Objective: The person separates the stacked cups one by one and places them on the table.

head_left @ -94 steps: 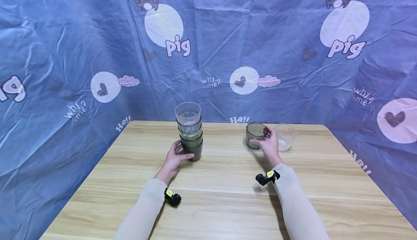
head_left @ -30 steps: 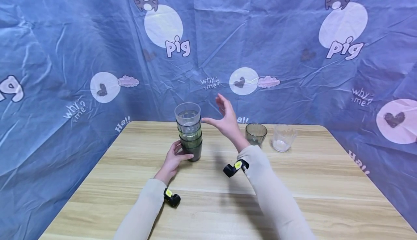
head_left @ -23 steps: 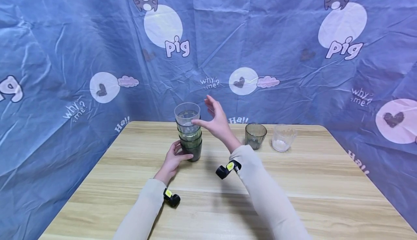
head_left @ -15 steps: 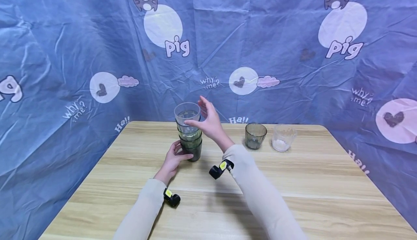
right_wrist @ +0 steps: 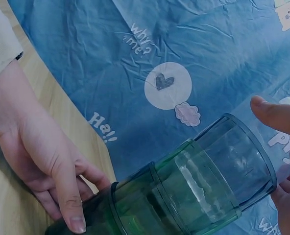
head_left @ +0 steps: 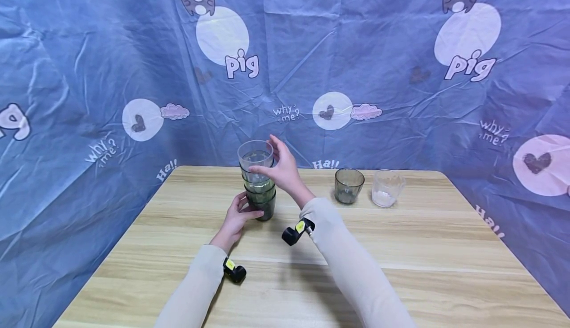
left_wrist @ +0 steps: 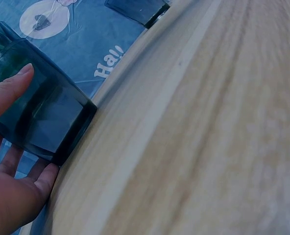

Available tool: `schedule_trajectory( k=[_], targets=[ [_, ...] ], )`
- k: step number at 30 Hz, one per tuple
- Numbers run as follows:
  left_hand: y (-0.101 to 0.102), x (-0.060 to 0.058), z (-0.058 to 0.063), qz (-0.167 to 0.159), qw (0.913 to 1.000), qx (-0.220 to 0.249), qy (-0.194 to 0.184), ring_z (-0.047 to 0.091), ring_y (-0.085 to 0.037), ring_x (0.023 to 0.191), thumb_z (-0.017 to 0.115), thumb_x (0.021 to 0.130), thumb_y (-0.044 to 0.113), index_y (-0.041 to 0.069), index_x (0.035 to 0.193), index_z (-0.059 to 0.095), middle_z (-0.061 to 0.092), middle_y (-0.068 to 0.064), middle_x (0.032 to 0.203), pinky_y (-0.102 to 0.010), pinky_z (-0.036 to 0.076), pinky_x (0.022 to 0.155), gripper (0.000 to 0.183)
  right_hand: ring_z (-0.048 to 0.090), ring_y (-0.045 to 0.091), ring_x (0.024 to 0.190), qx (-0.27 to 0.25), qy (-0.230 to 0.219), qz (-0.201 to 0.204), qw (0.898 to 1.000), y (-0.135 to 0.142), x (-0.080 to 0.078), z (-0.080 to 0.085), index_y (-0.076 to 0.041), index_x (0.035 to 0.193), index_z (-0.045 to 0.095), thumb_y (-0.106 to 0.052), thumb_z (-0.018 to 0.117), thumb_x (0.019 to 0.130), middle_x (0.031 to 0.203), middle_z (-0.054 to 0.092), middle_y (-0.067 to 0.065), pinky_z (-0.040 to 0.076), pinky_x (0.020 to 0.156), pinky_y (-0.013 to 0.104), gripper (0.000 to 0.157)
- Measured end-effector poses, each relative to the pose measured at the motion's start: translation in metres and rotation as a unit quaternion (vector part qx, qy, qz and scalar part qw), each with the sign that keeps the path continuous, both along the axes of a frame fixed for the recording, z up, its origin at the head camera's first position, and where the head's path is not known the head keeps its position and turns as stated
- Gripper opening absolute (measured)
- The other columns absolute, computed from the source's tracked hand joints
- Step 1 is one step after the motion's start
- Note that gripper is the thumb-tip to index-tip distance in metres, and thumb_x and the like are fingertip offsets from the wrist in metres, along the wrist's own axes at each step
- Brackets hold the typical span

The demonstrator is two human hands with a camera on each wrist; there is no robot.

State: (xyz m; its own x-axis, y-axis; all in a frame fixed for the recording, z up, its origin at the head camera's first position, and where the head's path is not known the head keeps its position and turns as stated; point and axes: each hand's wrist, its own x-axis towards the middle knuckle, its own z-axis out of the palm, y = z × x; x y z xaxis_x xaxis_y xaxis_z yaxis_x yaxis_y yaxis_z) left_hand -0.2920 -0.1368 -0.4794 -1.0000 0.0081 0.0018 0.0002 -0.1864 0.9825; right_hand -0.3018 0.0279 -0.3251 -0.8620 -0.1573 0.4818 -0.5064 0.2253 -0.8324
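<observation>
A tall stack of nested cups (head_left: pixel 260 184) stands upright at the table's middle left. At its base my left hand (head_left: pixel 233 220) holds the dark grey bottom cup (left_wrist: pixel 47 105), thumb on the near side and fingers round behind. My right hand (head_left: pixel 286 170) is beside the clear top cup (head_left: pixel 255 152), thumb in front and fingers by its right side. In the right wrist view the thumb stands apart from that clear cup (right_wrist: pixel 228 152), while other fingers are close to its rim; contact there is unclear. Green cups (right_wrist: pixel 199 181) sit between top and bottom.
To the right on the wooden table (head_left: pixel 423 268) stand a smoky grey cup (head_left: pixel 349 187) and a clear cup (head_left: pixel 387 189), apart from each other. A blue printed cloth (head_left: pixel 285 85) hangs behind and along the table's sides.
My right hand has let go of the smoky grey cup, which stays on the right, and moved left to the top of the stack. The left hand keeps its hold on the bottom cup.
</observation>
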Motion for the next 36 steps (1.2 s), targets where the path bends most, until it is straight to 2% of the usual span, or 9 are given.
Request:
schedule_trajectory(
  k=[8, 19, 36],
  targets=[
    [-0.001, -0.001, -0.001, 0.001, 1.0, -0.006, 0.001, 0.047, -0.039, 0.128, 0.071, 0.078, -0.015, 0.002, 0.148, 0.033, 0.041, -0.023, 0.148, -0.035, 0.041, 0.102, 0.082, 0.046, 0.029, 0.134, 0.003, 0.009, -0.001, 1.0, 0.001, 0.001, 0.0, 0.001, 0.15, 0.036, -0.014, 0.09, 0.073, 0.145, 0.049, 0.019, 0.036, 0.111, 0.031, 0.096],
    [0.0, 0.001, 0.001, 0.003, 1.0, -0.002, -0.002, 0.047, -0.04, 0.129, 0.072, 0.076, -0.015, 0.003, 0.149, 0.034, 0.041, -0.022, 0.149, -0.042, 0.038, 0.106, 0.084, 0.047, 0.027, 0.134, -0.013, 0.008, -0.007, 1.0, 0.0, 0.002, 0.002, -0.001, 0.15, 0.039, -0.012, 0.089, 0.073, 0.145, 0.05, 0.016, 0.037, 0.11, 0.031, 0.092],
    [0.0, 0.001, 0.001, 0.003, 1.0, -0.008, 0.005, 0.046, -0.042, 0.129, 0.071, 0.077, -0.016, 0.0, 0.148, 0.033, 0.041, -0.025, 0.147, -0.04, 0.04, 0.105, 0.082, 0.049, 0.024, 0.132, -0.044, 0.045, -0.012, 0.998, 0.003, 0.002, 0.022, 0.0, 0.147, 0.042, -0.01, 0.09, 0.072, 0.143, 0.053, 0.014, 0.038, 0.108, 0.026, 0.09]
  ],
)
